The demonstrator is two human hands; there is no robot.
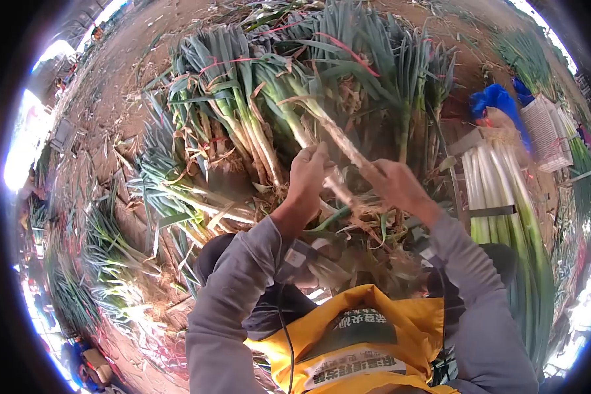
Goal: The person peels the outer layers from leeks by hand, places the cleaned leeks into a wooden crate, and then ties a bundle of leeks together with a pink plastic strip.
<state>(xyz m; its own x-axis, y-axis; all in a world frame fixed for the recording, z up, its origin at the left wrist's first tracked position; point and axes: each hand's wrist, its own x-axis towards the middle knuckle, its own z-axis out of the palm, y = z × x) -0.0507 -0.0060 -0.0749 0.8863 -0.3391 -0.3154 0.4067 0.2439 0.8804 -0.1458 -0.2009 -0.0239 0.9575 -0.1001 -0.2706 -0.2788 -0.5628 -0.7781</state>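
My left hand [310, 172] is closed around a green onion stalk [301, 131], whose dirty lower end slants down toward my lap. A second green onion stalk [338, 138], coated in dry brown skin, runs up and left from my right hand [397, 187], which is closed on its lower end. Both stalks reach up into the leafy pile. Stringy brown roots and peelings [368, 220] lie below my hands, between my knees. Some of the fingers are hidden behind the hands.
Tied bundles of unpeeled green onions [230, 85] lie ahead. More heaps [177, 197] spread left. On the right, peeled white-stemmed green onions [496, 171] lie beside a dark strap or blade [492, 211], blue plastic [496, 102] and a pale crate [545, 131]. A yellow apron [276, 348] covers my lap.
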